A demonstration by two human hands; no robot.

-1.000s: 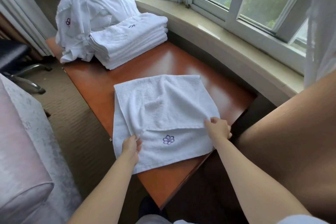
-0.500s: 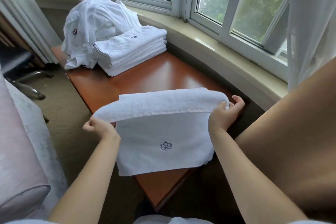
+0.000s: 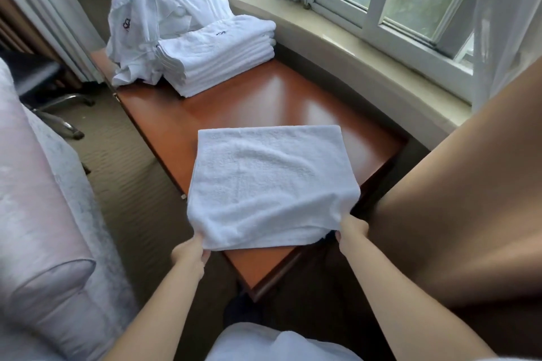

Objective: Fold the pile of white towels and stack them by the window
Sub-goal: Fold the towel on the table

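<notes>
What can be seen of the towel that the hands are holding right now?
The towel is white terry cloth, folded into a rough rectangle with no emblem showing. It lies flat on the near end of the wooden table, its near edge lifted slightly. The left hand grips its near left corner and the right hand its near right corner. Nothing else touches it.

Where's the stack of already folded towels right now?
The folded stack sits at the far left end of the wooden table, near the window sill, against the unfolded pile.
</notes>
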